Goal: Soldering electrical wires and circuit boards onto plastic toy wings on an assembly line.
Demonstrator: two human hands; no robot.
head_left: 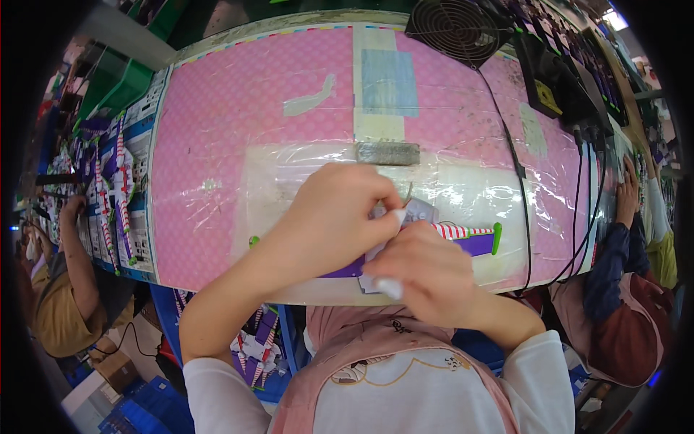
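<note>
A toy wing assembly (478, 244) lies on the near part of the table, purple with red-and-white striped edges and green tips. Its grey middle (421, 211) is partly covered by my hands. My left hand (343, 210) reaches over it, fingers pinched together close to a thin wire (409, 192); what they pinch is hidden. Low over the assembly, my right hand (426, 271) is curled against its middle, slightly blurred. White covers are on some fingertips of both hands. The wing's left part is mostly behind my left forearm.
A grey metal block (388, 153) lies beyond my hands. A black fan (457, 30) stands at the far right, with black cables (515, 159) running down the table. More striped wings (116, 188) are at left. Below sits a blue bin (288, 358) of parts. People work on both sides.
</note>
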